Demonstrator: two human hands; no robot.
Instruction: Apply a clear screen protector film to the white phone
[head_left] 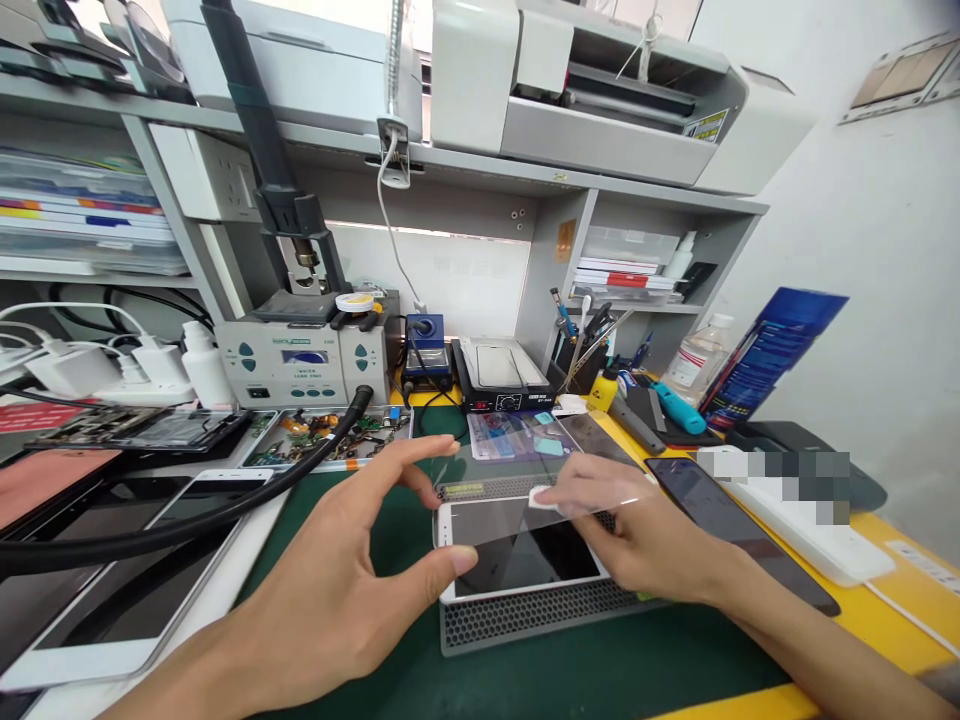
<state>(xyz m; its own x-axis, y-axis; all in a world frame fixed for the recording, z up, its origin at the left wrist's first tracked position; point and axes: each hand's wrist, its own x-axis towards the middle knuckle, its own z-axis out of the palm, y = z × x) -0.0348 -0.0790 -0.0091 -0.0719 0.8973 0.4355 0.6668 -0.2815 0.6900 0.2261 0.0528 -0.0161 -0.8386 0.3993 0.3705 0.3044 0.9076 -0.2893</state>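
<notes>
A white-framed smartphone with a dark screen lies on a grey honeycomb-patterned mat. My left hand grips the phone's left end, its thumb at the lower corner and a finger at the upper one; the index finger is raised. Above the phone, a clear film stretches at a tilt. My right hand has its fingers closed on the film near the phone's right end. A small white pad shows at those fingertips; whether they hold it or only touch it I cannot tell.
On the left are more phones, a thick black hose and a tray of small parts. A hot-air station and heating plate stand behind. To the right lie a dark phone and a white power strip.
</notes>
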